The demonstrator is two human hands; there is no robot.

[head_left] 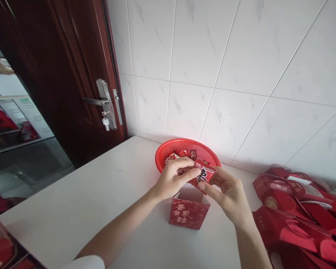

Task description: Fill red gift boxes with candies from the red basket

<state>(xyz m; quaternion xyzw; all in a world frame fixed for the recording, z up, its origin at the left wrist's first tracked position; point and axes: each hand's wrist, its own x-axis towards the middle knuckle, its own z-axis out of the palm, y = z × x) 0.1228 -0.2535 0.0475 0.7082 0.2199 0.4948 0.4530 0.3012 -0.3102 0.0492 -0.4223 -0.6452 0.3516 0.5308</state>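
Between my two hands is a small red packet point(203, 175) with black and white print, raised just above an open box. My left hand point(176, 177) pinches its left side with thumb and fingers. At its right side and lower edge, my right hand point(226, 188) grips it too. The dark red box point(189, 215) with pale characters stands upright on the white table, its top open. Behind the hands, a red plastic basket point(184, 142) holds several wrapped sweets point(184, 153), partly hidden by my left hand.
Many red folded boxes point(285, 201) are piled on the right of the white table point(100, 201). At the lower left corner sits another container point(5, 246) with red things. A tiled wall point(196, 74) rises behind, and a dark wooden door point(72, 74) stands at the left.
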